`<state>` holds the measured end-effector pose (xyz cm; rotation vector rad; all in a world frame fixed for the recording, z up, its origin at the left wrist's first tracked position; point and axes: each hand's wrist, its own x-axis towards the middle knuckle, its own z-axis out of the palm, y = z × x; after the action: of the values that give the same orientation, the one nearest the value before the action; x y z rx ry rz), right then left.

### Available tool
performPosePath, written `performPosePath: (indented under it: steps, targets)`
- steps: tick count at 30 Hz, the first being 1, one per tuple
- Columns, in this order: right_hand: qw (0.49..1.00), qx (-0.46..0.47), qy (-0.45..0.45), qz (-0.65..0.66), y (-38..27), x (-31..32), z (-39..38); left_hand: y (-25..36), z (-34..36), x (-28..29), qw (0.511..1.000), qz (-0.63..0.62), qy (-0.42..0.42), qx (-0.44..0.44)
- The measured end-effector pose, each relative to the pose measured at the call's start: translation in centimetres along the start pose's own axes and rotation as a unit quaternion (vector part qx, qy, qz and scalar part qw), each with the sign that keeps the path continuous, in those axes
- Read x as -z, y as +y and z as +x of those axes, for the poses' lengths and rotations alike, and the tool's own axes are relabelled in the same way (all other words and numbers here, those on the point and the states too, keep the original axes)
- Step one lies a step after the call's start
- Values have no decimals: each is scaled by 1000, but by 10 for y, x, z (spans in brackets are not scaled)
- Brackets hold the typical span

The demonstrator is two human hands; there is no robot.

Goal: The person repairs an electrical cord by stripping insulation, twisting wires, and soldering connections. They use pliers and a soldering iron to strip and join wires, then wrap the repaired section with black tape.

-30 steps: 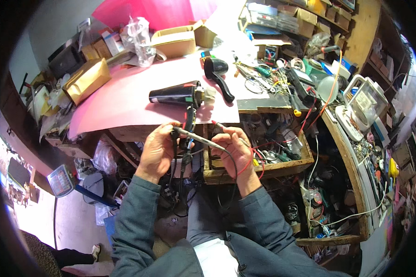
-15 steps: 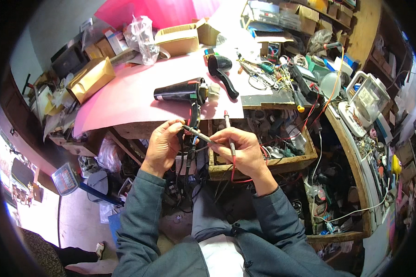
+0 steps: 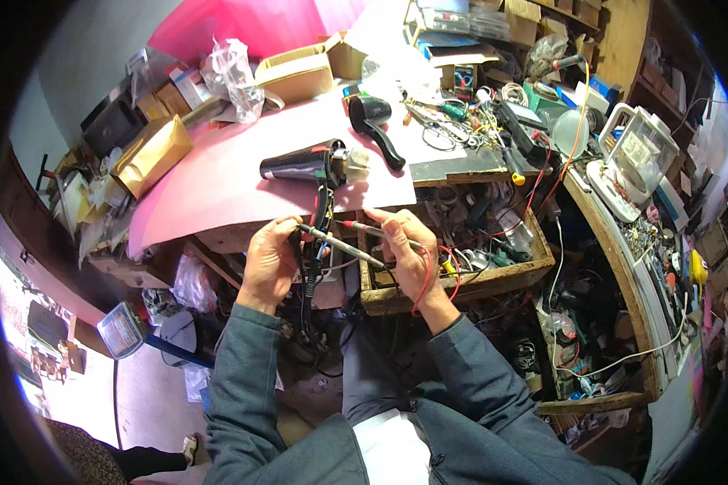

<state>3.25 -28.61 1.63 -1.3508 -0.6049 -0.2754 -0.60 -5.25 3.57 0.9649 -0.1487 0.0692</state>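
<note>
My left hand (image 3: 271, 259) is closed, pinching near the tip of a grey test probe (image 3: 340, 244) and black wiring beneath the opened black hair dryer (image 3: 294, 166), which lies on the pink sheet (image 3: 194, 182). My right hand (image 3: 410, 260) is closed on a red-tipped probe (image 3: 356, 225) with a red lead; the grey probe's rear reaches toward it. A dark power cord (image 3: 309, 287) hangs between my hands. A detached black housing piece (image 3: 368, 113) lies beyond the dryer.
An open drawer (image 3: 481, 287) full of parts juts out under the bench. Tangled cables and tools (image 3: 449, 121), cardboard boxes (image 3: 291, 77), a clear appliance (image 3: 635, 166) and a magnifier-like panel on an arm (image 3: 121, 327) surround me. Another person's leg and shoe (image 3: 188, 449) show at lower left.
The red probe swung upright in my right hand half a second ago; it now angles left toward the wiring under the dryer. My right hand has shifted slightly left.
</note>
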Motion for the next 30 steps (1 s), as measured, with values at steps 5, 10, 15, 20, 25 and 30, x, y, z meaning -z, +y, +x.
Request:
performPosePath:
  steps: [5,10,15,20,25,30]
  targets:
    - [988,-42,36,142,21,-14,-7,4,0,-3,1000,-5,13,7]
    - [979,-60,36,190,33,-8,-15,2,0,7,999,-28,23,14]
    - [980,-71,18,184,35,-9,-13,2,2,14,1000,3,8,12]
    - [979,-78,10,189,34,-12,-14,3,2,15,1000,6,2,17]
    - [992,-67,8,105,43,-7,-12,1,5,1,999,10,38,23]
    - [982,-90,-12,165,40,-9,-13,3,-1,-3,999,9,47,14]
